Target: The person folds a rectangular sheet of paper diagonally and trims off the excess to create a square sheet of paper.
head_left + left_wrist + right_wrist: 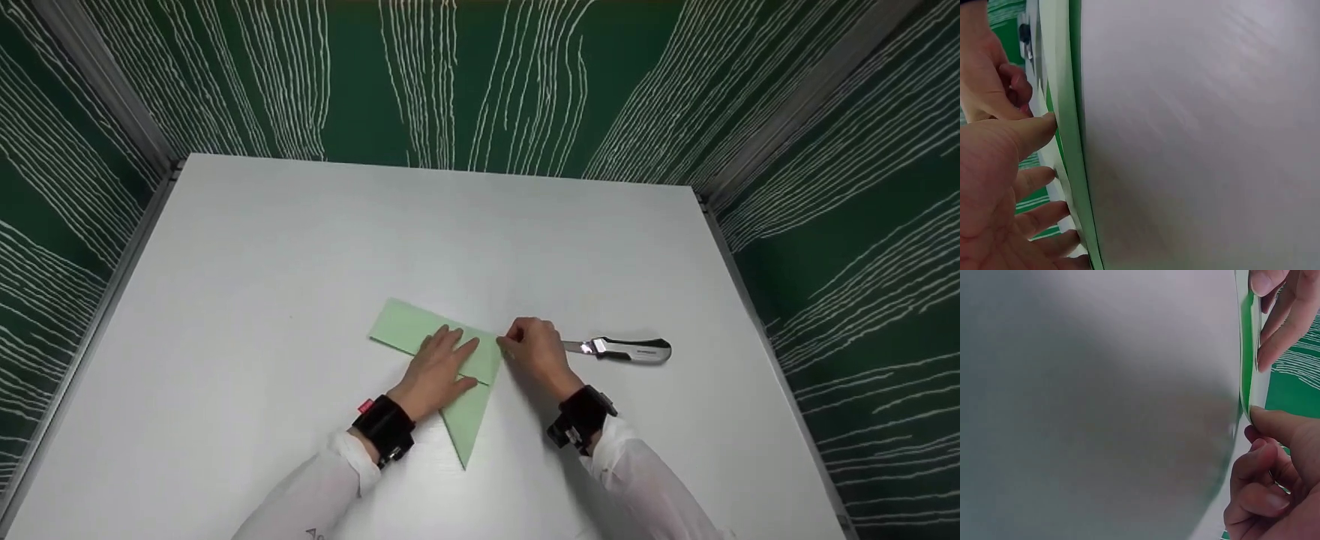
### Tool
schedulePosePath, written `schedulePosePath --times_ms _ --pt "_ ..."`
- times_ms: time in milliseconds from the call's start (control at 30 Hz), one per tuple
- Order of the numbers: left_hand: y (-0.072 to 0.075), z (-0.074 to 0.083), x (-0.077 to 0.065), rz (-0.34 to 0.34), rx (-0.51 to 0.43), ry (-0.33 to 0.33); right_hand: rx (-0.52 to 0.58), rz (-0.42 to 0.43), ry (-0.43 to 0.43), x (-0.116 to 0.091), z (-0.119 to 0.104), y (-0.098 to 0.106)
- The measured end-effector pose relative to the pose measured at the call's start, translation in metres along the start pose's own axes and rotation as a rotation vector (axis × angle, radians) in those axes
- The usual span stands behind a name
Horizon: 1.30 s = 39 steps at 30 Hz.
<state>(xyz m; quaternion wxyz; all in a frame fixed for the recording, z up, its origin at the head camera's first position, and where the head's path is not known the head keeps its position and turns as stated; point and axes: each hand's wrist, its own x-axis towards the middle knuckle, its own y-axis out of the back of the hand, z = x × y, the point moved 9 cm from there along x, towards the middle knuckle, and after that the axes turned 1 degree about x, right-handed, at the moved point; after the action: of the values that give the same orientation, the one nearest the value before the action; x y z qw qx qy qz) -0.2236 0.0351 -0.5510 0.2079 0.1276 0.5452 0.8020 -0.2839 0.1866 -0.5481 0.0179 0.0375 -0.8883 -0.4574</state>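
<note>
A light green sheet of paper (466,424), folded into a strip at upper left and a pointed tip towards me, lies on the white table. My left hand (435,371) rests on it with fingers spread, palm down, pressing with the fingertips. At the paper's right corner, my right hand (536,352) pinches the edge between thumb and index finger, its other fingers curled in. The right wrist view shows the layers slightly apart beside that pinch, with a brighter green inside (1247,343).
A knife (634,350) with a grey and black handle lies right of my right hand, its blade pointing left towards the hand. The white table (300,240) reaches to dark green walls (360,90) with wavy white lines at the back and both sides.
</note>
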Motion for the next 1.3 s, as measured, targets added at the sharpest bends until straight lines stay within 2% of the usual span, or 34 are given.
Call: schedulePosePath --times_ms 133,200,400,500,600,700,867,967,1033,1300 --pt "-0.003 0.006 0.004 0.009 0.08 -0.004 0.026 0.003 0.006 -0.003 0.001 0.009" --pt "-0.004 0.007 0.006 0.015 0.091 -0.004 0.057 0.002 0.006 -0.004 0.004 0.016" --pt "-0.009 0.006 0.012 -0.003 0.059 0.006 0.143 0.025 0.03 -0.006 0.024 0.049" --pt "-0.012 0.005 0.015 -0.012 0.04 0.02 0.137 0.052 0.066 -0.008 0.035 0.067" --pt "-0.013 0.004 0.018 -0.014 0.032 0.031 0.097 0.074 0.119 -0.01 0.046 0.081" --pt "-0.013 0.005 0.018 -0.016 0.025 0.024 0.0 0.084 0.149 -0.015 0.061 0.09" --pt "-0.01 0.009 0.014 -0.029 0.009 0.009 -0.169 -0.017 0.125 -0.028 0.09 0.095" --pt "-0.009 0.013 0.01 -0.037 0.032 -0.001 -0.217 -0.092 0.096 -0.038 0.106 0.096" --pt "-0.008 0.016 0.008 -0.034 0.056 -0.003 -0.24 -0.1 0.096 -0.043 0.113 0.097" --pt "0.004 0.025 0.007 0.052 0.137 -0.014 -0.301 0.016 0.153 -0.044 0.123 0.1"
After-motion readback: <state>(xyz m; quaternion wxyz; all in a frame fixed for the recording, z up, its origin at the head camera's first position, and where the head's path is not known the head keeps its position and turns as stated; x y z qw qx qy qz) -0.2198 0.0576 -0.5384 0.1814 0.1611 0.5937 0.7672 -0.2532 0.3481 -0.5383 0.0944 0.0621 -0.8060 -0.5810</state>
